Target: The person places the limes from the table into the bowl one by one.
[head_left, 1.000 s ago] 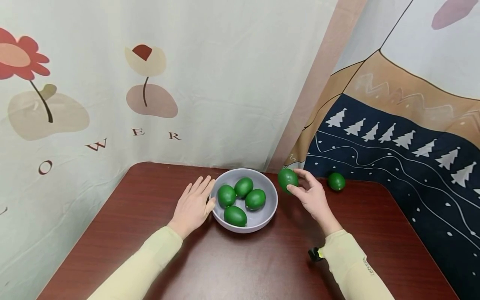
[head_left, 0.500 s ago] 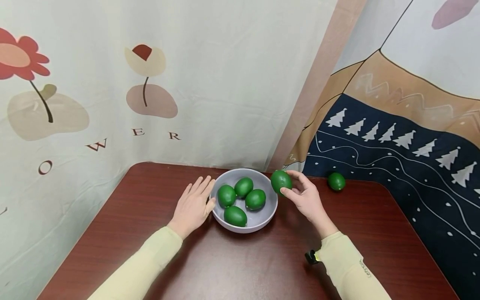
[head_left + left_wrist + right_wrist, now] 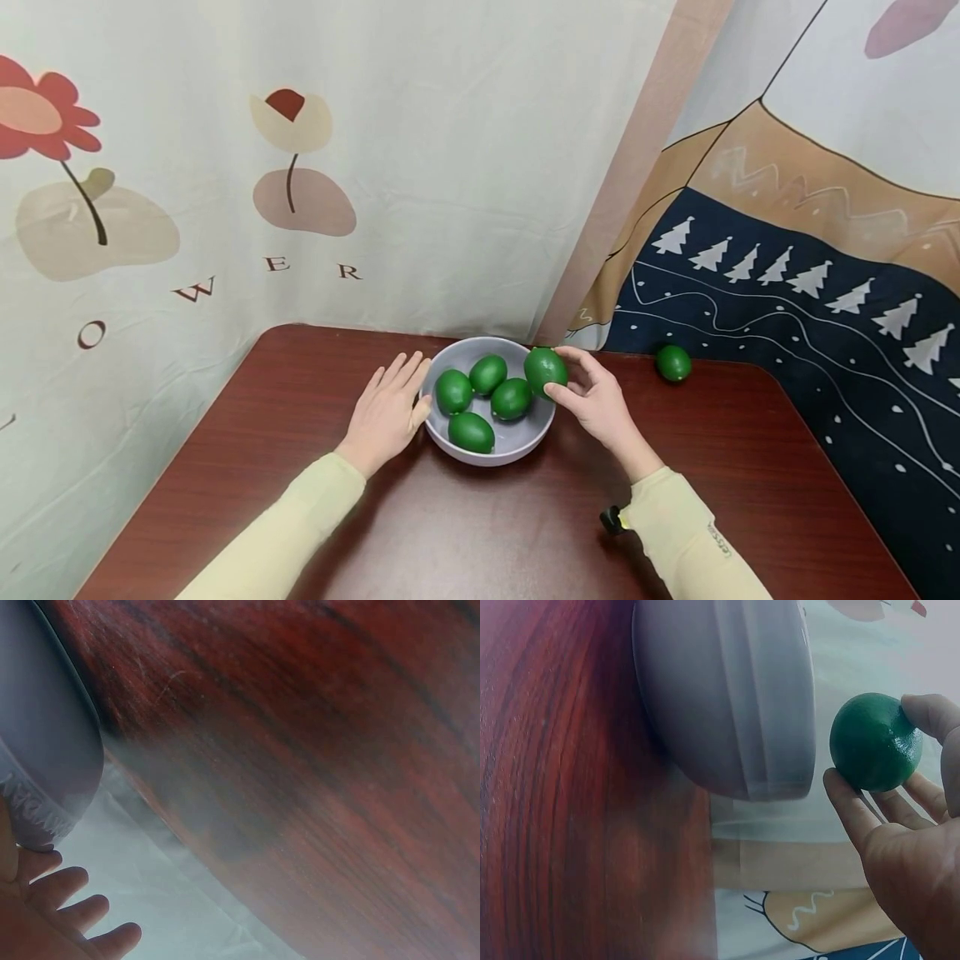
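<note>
My right hand (image 3: 596, 406) pinches a green lime (image 3: 545, 372) between thumb and fingertips, over the right rim of a grey bowl (image 3: 489, 459). In the right wrist view the held lime (image 3: 875, 742) sits apart from the bowl's wall (image 3: 727, 697), just above the rim. Several limes lie inside the bowl, among them a front one (image 3: 471, 432) and a right one (image 3: 512, 399). With fingers extended, my left hand (image 3: 384, 414) touches the bowl's left side; the left wrist view shows its fingertips by the bowl's rim (image 3: 45, 817).
Another lime (image 3: 673, 363) lies near the back edge of the dark red wooden table (image 3: 480, 533), right of the bowl. Behind the table hangs a pale curtain (image 3: 450, 167) with flower prints; a navy tree-patterned cloth (image 3: 720, 308) hangs at the right.
My right hand has carried its lime leftward from beside the bowl to over the rim. The left hand, the bowl and the other limes stay put.
</note>
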`<action>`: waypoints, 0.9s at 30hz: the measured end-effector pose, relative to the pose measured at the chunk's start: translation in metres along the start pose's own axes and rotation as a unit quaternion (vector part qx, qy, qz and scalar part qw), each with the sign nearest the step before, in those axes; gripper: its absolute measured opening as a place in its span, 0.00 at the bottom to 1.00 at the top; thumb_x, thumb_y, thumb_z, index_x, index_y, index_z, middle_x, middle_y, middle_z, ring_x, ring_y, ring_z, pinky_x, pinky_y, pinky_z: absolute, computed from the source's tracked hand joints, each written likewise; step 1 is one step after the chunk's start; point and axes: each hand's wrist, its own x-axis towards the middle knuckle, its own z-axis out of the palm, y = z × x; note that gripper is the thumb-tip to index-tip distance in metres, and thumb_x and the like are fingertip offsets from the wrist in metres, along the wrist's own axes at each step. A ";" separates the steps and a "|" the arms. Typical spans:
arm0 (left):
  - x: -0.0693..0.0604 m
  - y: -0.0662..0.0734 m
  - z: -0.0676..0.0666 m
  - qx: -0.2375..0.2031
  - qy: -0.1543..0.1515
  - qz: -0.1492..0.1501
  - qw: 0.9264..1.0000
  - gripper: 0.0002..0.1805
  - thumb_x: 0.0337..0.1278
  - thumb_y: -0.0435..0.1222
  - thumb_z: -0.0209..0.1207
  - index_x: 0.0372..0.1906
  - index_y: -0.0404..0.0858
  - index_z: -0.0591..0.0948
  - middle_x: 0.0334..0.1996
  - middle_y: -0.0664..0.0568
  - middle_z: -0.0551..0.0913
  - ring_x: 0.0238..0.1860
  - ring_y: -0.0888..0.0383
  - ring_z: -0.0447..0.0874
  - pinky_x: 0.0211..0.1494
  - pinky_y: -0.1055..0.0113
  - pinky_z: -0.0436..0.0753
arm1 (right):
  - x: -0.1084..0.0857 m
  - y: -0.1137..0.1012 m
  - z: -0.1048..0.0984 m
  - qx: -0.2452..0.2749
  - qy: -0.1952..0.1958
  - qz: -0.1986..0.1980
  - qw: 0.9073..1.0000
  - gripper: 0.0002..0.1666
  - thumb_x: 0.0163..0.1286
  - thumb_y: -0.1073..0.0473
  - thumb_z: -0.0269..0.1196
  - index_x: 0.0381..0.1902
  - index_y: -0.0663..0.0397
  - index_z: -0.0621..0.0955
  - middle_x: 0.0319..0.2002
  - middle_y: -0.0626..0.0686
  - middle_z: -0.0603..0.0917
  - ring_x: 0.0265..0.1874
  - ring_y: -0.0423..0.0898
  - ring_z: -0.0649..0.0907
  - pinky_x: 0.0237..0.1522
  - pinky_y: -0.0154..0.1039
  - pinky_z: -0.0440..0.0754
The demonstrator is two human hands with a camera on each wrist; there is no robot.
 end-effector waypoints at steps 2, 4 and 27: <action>0.000 0.000 0.000 0.001 -0.003 -0.001 1.000 0.33 0.74 0.46 0.51 0.78 0.37 0.68 0.78 0.44 0.65 0.80 0.43 0.57 0.79 0.42 0.60 | 0.000 0.000 0.002 0.004 -0.004 0.000 1.000 0.32 0.66 0.69 0.70 0.68 0.63 0.75 0.62 0.66 0.80 0.58 0.55 0.82 0.52 0.26 0.82; 0.000 0.000 0.000 0.002 -0.004 -0.001 1.000 0.33 0.74 0.46 0.50 0.78 0.37 0.68 0.78 0.44 0.65 0.80 0.43 0.57 0.79 0.42 0.60 | 0.000 0.000 0.005 0.006 -0.008 0.000 1.000 0.32 0.66 0.69 0.70 0.68 0.63 0.75 0.62 0.66 0.81 0.59 0.58 0.82 0.52 0.26 0.82; 0.000 0.001 0.000 0.004 0.003 0.004 1.000 0.33 0.73 0.45 0.53 0.77 0.36 0.68 0.77 0.43 0.66 0.80 0.42 0.59 0.79 0.41 0.61 | 0.001 -0.001 0.032 0.007 -0.050 -0.018 0.999 0.33 0.64 0.69 0.72 0.66 0.64 0.76 0.61 0.67 0.80 0.53 0.61 0.86 0.51 0.37 0.87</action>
